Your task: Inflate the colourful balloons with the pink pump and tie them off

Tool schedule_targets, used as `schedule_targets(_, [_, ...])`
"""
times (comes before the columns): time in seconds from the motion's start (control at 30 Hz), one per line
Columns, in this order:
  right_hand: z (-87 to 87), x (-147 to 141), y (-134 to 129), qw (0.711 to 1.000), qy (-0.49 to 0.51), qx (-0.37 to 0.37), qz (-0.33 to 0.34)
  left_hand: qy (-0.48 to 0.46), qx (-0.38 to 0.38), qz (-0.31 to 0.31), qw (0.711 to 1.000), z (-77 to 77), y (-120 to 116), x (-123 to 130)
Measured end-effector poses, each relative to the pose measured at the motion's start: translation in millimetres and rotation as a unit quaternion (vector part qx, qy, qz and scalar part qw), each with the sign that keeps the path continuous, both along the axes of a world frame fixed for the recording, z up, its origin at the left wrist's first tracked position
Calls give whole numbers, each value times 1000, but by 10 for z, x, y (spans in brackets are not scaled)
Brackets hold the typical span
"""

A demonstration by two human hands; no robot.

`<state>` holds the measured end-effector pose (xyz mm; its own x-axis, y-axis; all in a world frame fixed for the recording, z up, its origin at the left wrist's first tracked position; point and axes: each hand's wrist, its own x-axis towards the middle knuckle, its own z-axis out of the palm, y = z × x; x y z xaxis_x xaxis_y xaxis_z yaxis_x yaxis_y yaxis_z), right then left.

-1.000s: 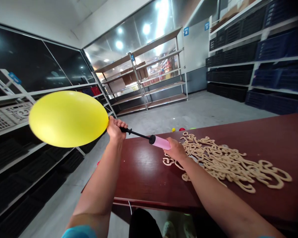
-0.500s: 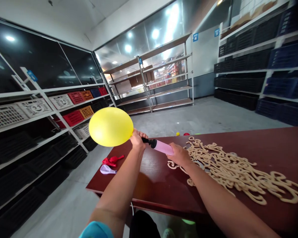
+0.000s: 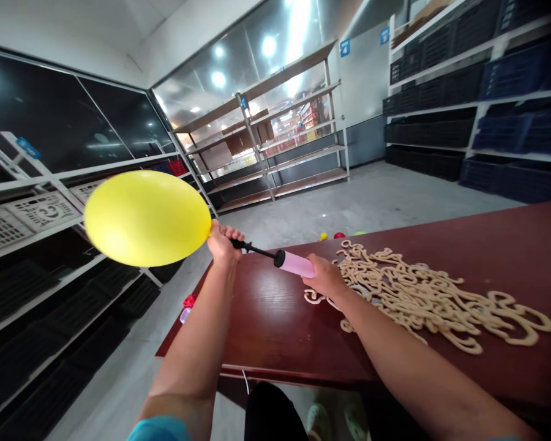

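A large yellow balloon (image 3: 147,218) stretches out to the left of my left hand (image 3: 224,244). That hand is wrapped round the balloon's neck and the black end of a balloon pump (image 3: 294,264). The pump has a pink barrel and a thin black rod, which shows between my two hands. My right hand (image 3: 326,277) grips the far end of the pink barrel. The nozzle inside my left hand is hidden. Partly behind my left forearm, red balloons (image 3: 189,301) and a pale purple balloon (image 3: 185,315) lie on the table's left edge.
A heap of beige, curly rope-like pieces (image 3: 413,294) covers the right of the dark red table (image 3: 266,331). Small coloured balls or balloons (image 3: 339,235) show beyond its far edge. Shelves with crates (image 3: 46,211) stand left; more crates (image 3: 441,131) stand right. A metal rack (image 3: 298,160) is behind.
The yellow balloon has grown larger. My left hand has moved left, away from the right, and the black rod is drawn out of the pink barrel. The view has shifted slightly.
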<state>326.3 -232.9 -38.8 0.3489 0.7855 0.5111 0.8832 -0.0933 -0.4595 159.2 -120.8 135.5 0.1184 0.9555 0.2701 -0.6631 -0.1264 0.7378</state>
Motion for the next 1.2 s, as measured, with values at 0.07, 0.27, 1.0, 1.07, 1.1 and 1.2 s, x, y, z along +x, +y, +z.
schedule_targets(0.07, [-10,2,1,1000,-2,-14,-9,6,-35,-4,999,-215,-45,207])
schedule_targets(0.27, [-7,6,-4,999,3,-39,-16,9,-107,-15,994,-605,-211,533])
schedule_targets(1.0, [40,48,-18,1000,13,10,-16,-1,-1,13,1000,117,-70,29])
schedule_targets(1.07, [34,49,-16,1000,11,-2,-24,3,-36,12,999,-88,-88,224])
schedule_targets(1.1, [33,47,-17,1000,10,-6,-26,4,-53,14,998,-191,-109,315])
schedule_targets(1.2, [31,34,-22,999,5,-16,-29,11,-91,-4,996,-448,-198,513])
